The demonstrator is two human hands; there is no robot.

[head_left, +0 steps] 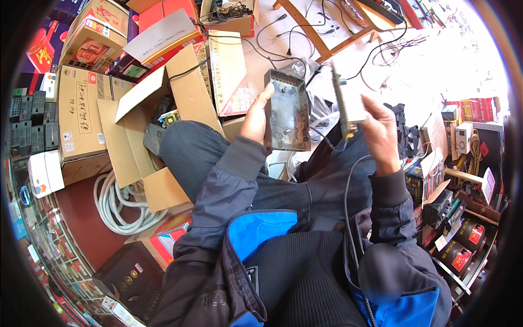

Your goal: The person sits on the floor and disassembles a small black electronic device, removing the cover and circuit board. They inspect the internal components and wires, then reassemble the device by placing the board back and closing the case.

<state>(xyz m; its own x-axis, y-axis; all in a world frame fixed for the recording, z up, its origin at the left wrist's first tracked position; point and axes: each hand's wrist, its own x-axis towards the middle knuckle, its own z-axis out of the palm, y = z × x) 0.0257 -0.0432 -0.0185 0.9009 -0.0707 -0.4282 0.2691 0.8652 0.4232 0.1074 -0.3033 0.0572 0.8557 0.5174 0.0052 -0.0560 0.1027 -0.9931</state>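
My left hand (256, 117) grips the left wall of a dark, shallow rectangular casing (289, 115) above my lap. Its hollow inside faces up and looks stained and dusty. To the right, my right hand (381, 131) holds up a circuit board (341, 103), tilted so that mostly its edge shows. A pale block, washed out by glare, sits between the board and my fingers. Small yellowish parts show at the board's lower end. Board and casing are apart, with a dark wire hanging between them.
An open cardboard box (131, 147) with electrical parts stands by my left knee, near a coiled pale hose (117, 210). Ahead, black cables (289, 41) lie around a wooden stool (321, 49). Crowded shelves (463, 283) line the right; a clear plastic bag (325, 117) lies behind the casing.
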